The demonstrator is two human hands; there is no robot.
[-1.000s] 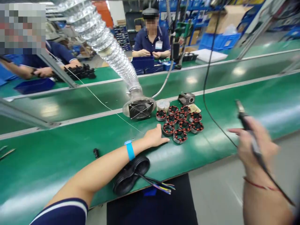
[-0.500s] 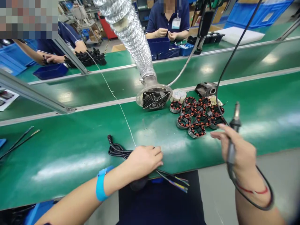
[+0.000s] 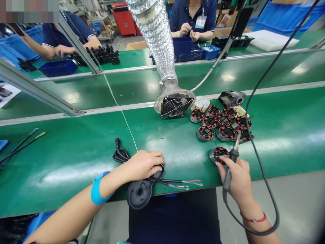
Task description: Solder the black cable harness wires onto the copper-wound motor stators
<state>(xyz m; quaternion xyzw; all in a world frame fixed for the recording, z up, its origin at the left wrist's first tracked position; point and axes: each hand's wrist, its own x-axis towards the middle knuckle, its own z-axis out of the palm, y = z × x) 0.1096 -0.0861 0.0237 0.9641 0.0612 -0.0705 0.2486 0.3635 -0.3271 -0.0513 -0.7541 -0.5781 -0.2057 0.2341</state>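
My left hand [image 3: 147, 164], with a blue band at the wrist, lies over a black plastic part [image 3: 134, 200] at the table's front edge, its fingers curled down on the part's upper end. Coloured wire ends [image 3: 189, 184] stick out to the right of it, and a coiled black cable [image 3: 120, 155] lies behind. My right hand [image 3: 235, 173] has a soldering iron [image 3: 228, 179] across its palm, tip up, while thumb and fingertips pinch a round copper-wound stator [image 3: 215, 154] standing apart from the others.
Several stators [image 3: 205, 133] stand in a group beyond my right hand. A fan [image 3: 176, 105] on a foil duct [image 3: 162, 44] hangs over the middle. A grey metal block [image 3: 232, 98] sits behind the stators. Two people work across the table. A thin wire crosses the left side.
My right hand has moved left and down to one stator, now nearer me than the group. The black part under my left hand has come into view, and the wire ends have shifted left.
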